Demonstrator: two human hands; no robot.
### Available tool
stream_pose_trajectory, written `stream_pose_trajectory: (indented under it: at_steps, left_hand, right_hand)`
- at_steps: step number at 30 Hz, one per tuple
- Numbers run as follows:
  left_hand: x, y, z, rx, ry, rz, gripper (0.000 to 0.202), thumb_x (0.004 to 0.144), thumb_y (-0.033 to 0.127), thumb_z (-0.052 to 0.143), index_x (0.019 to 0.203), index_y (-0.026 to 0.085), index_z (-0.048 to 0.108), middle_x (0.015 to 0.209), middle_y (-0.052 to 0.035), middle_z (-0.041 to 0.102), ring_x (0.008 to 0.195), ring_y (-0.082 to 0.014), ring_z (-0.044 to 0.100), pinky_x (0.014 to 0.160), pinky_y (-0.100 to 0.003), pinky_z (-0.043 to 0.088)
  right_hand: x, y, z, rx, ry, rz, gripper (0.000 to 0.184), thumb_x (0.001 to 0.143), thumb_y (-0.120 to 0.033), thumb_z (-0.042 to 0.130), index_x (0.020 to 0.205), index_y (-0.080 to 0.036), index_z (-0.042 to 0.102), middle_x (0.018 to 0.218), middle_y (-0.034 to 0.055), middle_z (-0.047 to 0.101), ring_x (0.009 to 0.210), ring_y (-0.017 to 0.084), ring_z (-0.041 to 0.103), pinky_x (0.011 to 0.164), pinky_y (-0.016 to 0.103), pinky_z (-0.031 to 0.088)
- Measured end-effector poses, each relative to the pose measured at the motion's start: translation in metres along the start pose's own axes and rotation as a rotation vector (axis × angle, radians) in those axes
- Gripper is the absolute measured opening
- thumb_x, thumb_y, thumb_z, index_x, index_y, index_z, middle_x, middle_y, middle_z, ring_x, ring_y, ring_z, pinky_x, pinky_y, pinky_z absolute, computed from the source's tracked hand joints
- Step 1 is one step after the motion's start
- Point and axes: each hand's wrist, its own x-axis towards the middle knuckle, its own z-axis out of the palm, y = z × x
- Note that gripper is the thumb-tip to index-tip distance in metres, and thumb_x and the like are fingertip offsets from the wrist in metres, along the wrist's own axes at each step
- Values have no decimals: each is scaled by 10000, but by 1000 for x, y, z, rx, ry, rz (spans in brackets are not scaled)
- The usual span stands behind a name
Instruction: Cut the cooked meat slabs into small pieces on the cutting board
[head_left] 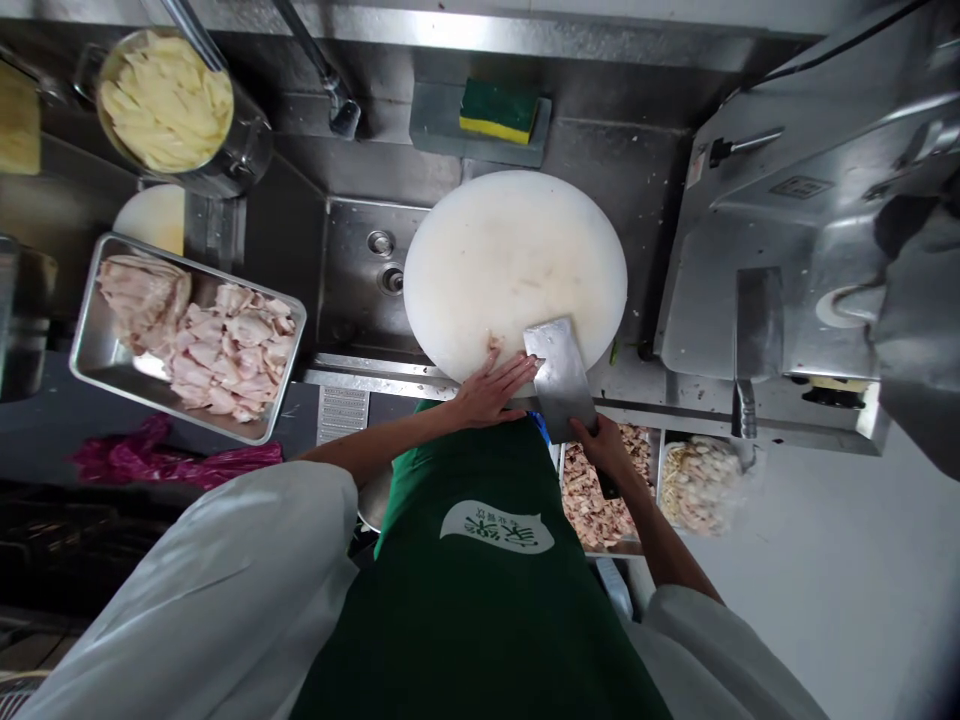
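Observation:
My right hand (600, 442) is closed round the handle of a broad cleaver (561, 370). The blade reaches over the near right edge of a round white cutting board (510, 250). My left hand (491, 390) lies at the board's near edge with fingers stretched out, their tips close against the blade's left side. Whether they touch the blade I cannot tell. Small scraps of meat (493, 343) stick to the board just beyond my left fingers. Below the cleaver, a tray of chopped meat (600, 500) is partly hidden by my right forearm.
A metal tray (281, 410) of raw chicken pieces is on the left, beyond it a pot (247, 150) of sliced pale vegetable. The board bridges a sink (352, 290). A sponge (499, 110) lies behind. A second cleaver (757, 320) rests by the machine (825, 240) on the right.

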Motion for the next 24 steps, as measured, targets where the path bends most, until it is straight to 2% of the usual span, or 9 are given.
stream_pose_trajectory:
  at_steps: [4, 10, 18, 24]
  left_hand:
    - [-1, -2, 2, -4, 4, -4, 797, 954, 632, 291, 1554, 129, 138, 1616, -116, 168, 1512, -278, 158, 1234, -549, 70]
    - [-3, -5, 3, -18, 4, 10, 806, 956, 636, 268, 1553, 113, 129, 1617, -113, 167, 1513, -265, 157, 1240, -531, 60]
    - [-4, -8, 6, -59, 49, 21, 819, 952, 647, 272, 1554, 114, 117, 1616, -121, 167, 1517, -265, 140, 1241, -528, 70]
    - [-7, -13, 9, -123, 74, 29, 819, 957, 646, 262, 1552, 103, 113, 1605, -139, 201, 1512, -255, 168, 1244, -532, 50]
  right_hand:
    - [3, -6, -2, -74, 32, 5, 466, 791, -622, 531, 751, -167, 621, 693, 85, 659, 640, 196, 563, 569, 287, 399]
    - [38, -44, 1, -108, 53, -71, 438, 821, -568, 517, 829, -155, 662, 804, 135, 706, 753, 249, 630, 678, 329, 452]
    - [52, -78, -1, -243, 89, -77, 423, 863, -488, 531, 967, -112, 695, 957, 191, 731, 928, 300, 671, 788, 342, 466]
    - [69, -116, 12, -283, 141, -47, 458, 912, -512, 496, 1028, -112, 686, 1016, 212, 724, 995, 316, 665, 830, 348, 457]
